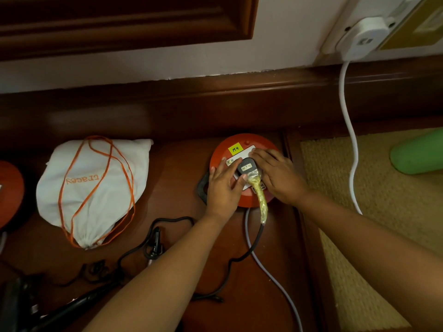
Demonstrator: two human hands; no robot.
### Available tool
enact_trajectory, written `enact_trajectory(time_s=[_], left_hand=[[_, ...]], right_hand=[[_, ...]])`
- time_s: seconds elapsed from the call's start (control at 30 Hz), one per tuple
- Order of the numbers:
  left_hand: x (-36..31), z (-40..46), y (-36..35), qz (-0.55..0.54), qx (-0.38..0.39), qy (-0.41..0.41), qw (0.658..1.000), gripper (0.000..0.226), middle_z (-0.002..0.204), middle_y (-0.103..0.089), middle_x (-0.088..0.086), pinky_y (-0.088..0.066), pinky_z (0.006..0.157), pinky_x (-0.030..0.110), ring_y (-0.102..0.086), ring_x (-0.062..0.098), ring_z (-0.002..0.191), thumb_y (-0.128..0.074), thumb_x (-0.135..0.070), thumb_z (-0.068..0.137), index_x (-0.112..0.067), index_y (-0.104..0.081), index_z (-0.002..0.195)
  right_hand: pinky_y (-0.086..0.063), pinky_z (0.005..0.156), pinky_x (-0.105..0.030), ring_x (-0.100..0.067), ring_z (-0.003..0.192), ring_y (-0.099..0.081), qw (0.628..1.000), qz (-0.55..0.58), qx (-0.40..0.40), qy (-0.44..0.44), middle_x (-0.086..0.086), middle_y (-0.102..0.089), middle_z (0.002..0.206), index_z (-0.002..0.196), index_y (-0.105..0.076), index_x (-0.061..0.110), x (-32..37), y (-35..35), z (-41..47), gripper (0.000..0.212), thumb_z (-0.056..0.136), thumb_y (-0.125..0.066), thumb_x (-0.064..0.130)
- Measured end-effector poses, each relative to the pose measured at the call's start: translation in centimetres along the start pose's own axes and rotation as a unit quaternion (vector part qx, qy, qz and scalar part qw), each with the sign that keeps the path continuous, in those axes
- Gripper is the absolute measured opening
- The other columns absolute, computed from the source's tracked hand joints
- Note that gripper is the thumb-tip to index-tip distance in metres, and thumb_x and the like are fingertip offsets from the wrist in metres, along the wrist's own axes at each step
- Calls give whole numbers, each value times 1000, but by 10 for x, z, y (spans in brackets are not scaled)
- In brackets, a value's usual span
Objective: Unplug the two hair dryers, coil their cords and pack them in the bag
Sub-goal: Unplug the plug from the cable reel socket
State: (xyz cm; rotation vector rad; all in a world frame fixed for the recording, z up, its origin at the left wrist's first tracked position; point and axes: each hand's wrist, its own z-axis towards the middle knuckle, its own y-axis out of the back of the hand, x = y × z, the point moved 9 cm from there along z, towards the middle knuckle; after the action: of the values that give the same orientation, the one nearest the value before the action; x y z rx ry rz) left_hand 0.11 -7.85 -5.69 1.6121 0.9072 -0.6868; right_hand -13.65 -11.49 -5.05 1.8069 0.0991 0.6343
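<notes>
- Your left hand (224,185) lies on the orange socket reel (242,168), thumb pressed to the near edge of the black plug (248,167); whether its fingers curl round the plug, you cannot tell from here.
- Your right hand (275,174) rests flat on the reel with straight fingers, bracing it beside the plug and gripping nothing.
- By the look of it, you are at the start: this plug is still seated in the reel, its black cord (257,238) lies loose and uncoiled across the wooden floor (167,176), and the white drawstring bag (96,188) sits apart to the left with nothing of the dryers in it.
- A dark dryer (14,300) shows only dimly at the lower left.
- The plug's long axis runs toward you, its taped yellow sleeve (261,202) pointing at your body.
</notes>
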Motion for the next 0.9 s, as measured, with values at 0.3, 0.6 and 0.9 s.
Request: enact_trajectory(time_s=[0.3,0.6,0.9], left_hand=[[-7,-1,4,-2,17,-3,1000,48,157,-27,9,-3,117,29,-13,18,147,-56,-35,95,-25,-46,142],[-9,-1,15,171,86,-101,976,70,160,-20,3,-23,118,39,-14,18,148,-57,-25,92,-17,-22,152],[-2,10,18,273,117,-83,951,85,162,-7,3,-11,120,40,-2,20,149,-59,-51,88,-17,-15,153]], right_hand=[[-36,100,-45,-22,138,-27,1000,15,3,-16,2,-33,153,146,-33,20,4,6,-1,55,92,-32,27],[-33,102,-25,-24,130,-46,954,232,-102,-157,-11,-51,139,137,-48,8,11,31,-15,43,95,-50,9],[-39,94,-30,-27,123,-46,961,190,-77,-183,-14,-52,133,140,-41,7,34,21,-10,62,86,-66,25]])
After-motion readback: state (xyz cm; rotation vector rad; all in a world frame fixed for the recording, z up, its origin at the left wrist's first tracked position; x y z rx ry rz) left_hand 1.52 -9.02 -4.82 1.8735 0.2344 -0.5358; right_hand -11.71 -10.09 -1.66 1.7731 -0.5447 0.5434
